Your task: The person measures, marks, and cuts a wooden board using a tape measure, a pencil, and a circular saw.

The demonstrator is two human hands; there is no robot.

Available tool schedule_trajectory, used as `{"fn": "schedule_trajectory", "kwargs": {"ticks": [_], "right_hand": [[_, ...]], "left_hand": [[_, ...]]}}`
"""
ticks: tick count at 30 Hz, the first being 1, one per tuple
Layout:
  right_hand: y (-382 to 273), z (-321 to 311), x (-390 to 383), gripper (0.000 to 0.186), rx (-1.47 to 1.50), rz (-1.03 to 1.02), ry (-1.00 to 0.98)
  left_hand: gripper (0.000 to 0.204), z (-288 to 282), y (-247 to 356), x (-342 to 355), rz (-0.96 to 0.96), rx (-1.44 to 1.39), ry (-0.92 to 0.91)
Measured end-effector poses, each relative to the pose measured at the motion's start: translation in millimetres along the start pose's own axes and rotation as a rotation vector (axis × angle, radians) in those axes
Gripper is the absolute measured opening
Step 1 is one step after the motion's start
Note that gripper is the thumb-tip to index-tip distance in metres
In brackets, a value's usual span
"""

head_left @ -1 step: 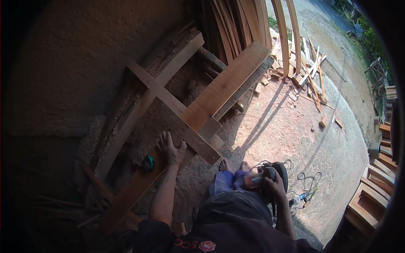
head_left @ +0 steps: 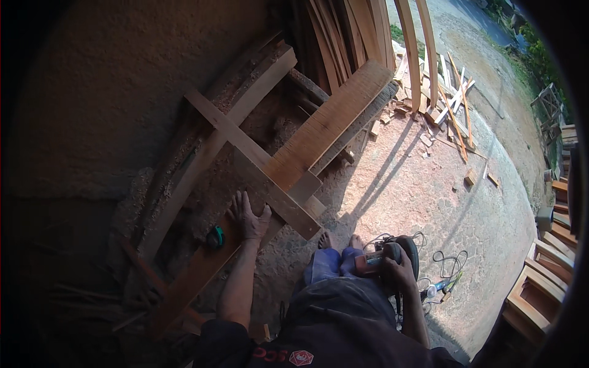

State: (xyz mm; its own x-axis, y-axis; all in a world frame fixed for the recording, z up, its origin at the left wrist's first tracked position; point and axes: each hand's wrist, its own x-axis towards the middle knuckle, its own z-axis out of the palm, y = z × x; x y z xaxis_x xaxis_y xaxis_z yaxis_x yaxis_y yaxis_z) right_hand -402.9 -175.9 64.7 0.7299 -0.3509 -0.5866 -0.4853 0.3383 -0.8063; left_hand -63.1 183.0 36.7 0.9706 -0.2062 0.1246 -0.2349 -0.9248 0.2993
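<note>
My left hand (head_left: 250,222) lies flat with its fingers spread on a long wooden board (head_left: 205,270), just below a crosspiece. That crosspiece (head_left: 245,153) runs diagonally over the boards, and its near end points toward my feet. A wide reddish-brown plank (head_left: 334,122) meets it from the upper right. Beside my left hand, a green and black tape measure (head_left: 215,237) rests on the board. At my right side, my right hand (head_left: 400,272) is wrapped round a dark corded power tool (head_left: 402,248) with a rounded body; its exact kind and working face do not show.
A long pale beam (head_left: 184,190) lies farther left by the wall. Tall curved slats (head_left: 350,37) stand at the back. Wood offcuts (head_left: 454,110) litter the sunlit ground. A blue tool (head_left: 434,288) and looped cable (head_left: 451,264) lie at right, near wooden frames (head_left: 534,294).
</note>
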Motion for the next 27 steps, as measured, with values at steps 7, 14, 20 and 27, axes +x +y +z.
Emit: {"fn": "schedule_trajectory", "kwargs": {"ticks": [7,14,20,27], "right_hand": [[-11,-9,7,0.056,-0.026,-0.005,0.040],[-2,-22,18,0.057,-0.068,0.011,0.023],[-5,-21,20,0.057,-0.048,-0.001,0.009],[-8,-21,20,0.056,-0.006,-0.009,-0.025]], "left_hand": [[0.098,4,0,-1,-0.028,-0.066,0.003],[0.098,3,10,1,-0.075,-0.020,-0.030],[0.097,6,2,1,-0.060,-0.049,-0.012],[0.096,5,1,0,-0.039,-0.048,-0.009]]}}
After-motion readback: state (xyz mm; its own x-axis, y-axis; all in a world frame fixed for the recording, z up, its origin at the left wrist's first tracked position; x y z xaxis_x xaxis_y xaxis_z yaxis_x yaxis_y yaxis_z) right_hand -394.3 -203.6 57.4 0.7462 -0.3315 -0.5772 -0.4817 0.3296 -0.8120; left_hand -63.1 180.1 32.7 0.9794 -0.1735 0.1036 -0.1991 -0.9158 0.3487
